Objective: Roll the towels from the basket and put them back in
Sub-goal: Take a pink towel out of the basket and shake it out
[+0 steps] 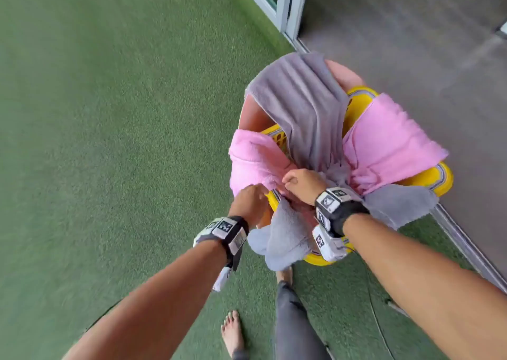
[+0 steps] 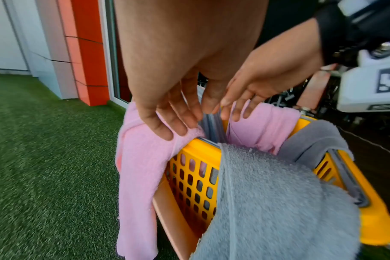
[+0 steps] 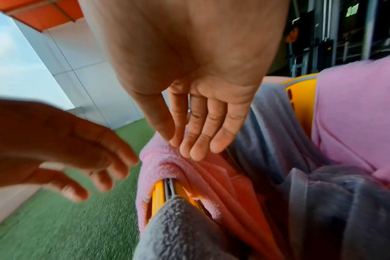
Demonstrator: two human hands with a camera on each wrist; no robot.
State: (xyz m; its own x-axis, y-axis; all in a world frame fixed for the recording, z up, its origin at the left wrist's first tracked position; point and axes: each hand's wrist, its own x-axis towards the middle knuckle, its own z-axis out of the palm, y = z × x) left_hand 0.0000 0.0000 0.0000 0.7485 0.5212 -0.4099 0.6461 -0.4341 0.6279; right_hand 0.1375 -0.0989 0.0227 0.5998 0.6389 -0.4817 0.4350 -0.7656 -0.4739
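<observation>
Left grip (image 2: 167,98) released, fingers on pink towel (image 2: 138,176) over basket (image 2: 200,151) rim. Right grip (image 3: 196,119) released, touching same towel inside rim.

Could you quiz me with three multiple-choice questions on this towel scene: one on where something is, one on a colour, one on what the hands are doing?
1. Where does the yellow perforated plastic basket stand?
A. On a table
B. On the green turf floor, beside a grey floor
C. On a chair

2. Which towel colours hang over its rim?
A. Pink and grey
B. Blue and white
C. Only pink

3. What state are the left hand and right hand in?
A. Both open
B. Both fists
C. Holding a rolled towel

Answers: 1 B, turf shows around it. 2 A, pink towel and grey towel drape there. 3 A, fingers extended, no grip.
</observation>
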